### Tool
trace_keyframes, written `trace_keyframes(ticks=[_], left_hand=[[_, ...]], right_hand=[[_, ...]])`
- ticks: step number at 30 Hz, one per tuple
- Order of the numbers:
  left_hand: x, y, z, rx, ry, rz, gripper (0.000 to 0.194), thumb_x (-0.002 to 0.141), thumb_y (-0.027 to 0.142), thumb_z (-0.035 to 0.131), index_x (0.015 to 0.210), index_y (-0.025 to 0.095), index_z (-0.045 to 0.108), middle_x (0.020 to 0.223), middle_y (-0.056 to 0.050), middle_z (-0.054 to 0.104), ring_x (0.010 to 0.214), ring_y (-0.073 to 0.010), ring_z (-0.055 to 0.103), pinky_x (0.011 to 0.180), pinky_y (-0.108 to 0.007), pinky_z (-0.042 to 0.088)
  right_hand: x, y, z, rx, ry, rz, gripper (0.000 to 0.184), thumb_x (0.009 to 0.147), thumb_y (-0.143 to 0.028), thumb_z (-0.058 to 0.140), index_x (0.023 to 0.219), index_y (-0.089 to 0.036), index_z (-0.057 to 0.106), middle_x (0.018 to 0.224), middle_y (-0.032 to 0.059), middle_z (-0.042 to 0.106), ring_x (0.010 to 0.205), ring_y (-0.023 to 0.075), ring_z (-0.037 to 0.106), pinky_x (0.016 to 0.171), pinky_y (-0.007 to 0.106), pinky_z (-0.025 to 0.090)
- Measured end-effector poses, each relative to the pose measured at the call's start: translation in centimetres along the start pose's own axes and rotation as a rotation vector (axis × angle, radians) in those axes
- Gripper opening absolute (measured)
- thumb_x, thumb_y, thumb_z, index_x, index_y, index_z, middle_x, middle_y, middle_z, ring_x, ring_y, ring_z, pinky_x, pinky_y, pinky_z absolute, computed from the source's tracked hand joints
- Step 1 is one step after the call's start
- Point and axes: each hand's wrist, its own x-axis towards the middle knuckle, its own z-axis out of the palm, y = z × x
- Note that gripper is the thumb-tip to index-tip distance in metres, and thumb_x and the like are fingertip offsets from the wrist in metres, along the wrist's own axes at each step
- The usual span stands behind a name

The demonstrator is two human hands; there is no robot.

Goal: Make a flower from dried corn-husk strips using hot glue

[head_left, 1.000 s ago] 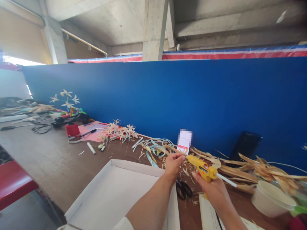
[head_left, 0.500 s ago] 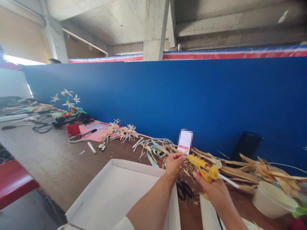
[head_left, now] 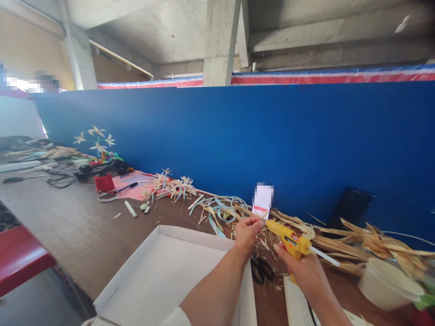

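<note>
My right hand [head_left: 303, 271] is wrapped round the handle of a yellow glue gun [head_left: 288, 237], and a white glue stick [head_left: 324, 255] juts from its back end. The gun's nozzle points left, right by the fingertips of my left hand [head_left: 249, 228]. Those fingers are pinched together; what they hold is too small to make out. Below the gun, black-handled scissors [head_left: 262, 270] lie on the brown table [head_left: 112, 246]. My left forearm reaches over a shallow white box lid [head_left: 163, 276].
Dried husk strips [head_left: 360, 244] and a cream tub [head_left: 387, 283] are at the right. Pale blue strips [head_left: 226, 206], husk flowers [head_left: 170, 185] and a red thread spool [head_left: 103, 182] lie leftward. A blue partition [head_left: 210, 140] stands behind. A dark phone-like object [head_left: 353, 206] leans against it.
Both hands and the glue gun stay almost in place. Beyond the partition at the far left, a person's head has shifted leftward.
</note>
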Motion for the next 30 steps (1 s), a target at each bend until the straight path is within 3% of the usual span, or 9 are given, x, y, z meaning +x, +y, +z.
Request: trace_keyframes(ticks=[15,20,30], left_hand=[[-0.13,0.12,-0.04,0.009,-0.007,0.018,0.027,0.057,0.035,0.071,0.070,0.011,0.068,0.061,-0.002,0.059,0.055,-0.0085,0.047,0.057,-0.022,0.038],[-0.15,0.18,-0.01,-0.009,-0.003,0.009,0.025,0.057,0.033,0.071,0.069,0.011,0.068,0.058,-0.001,0.057,0.054,-0.0080,0.046,0.056,-0.021,0.037],[-0.18,0.38,0.05,0.006,0.006,0.001,0.027,0.055,0.035,0.072,0.068,0.011,0.068,0.058,-0.001,0.057,0.053,-0.0082,0.046,0.056,-0.022,0.037]], right_hand=[[-0.16,-0.16,0.16,0.021,0.113,-0.014,0.033,0.061,-0.047,0.064,0.074,-0.017,0.068,0.061,0.0047,0.065,0.066,0.0235,0.062,0.063,0.031,0.046],[-0.14,-0.27,-0.03,-0.003,0.030,-0.004,0.033,0.064,-0.047,0.063,0.076,-0.017,0.068,0.056,0.0030,0.063,0.062,0.0227,0.061,0.061,0.030,0.045],[0.13,0.23,-0.01,0.011,0.026,-0.055,0.032,0.063,-0.047,0.064,0.073,-0.017,0.068,0.054,0.0028,0.061,0.062,0.0226,0.060,0.060,0.030,0.045]])
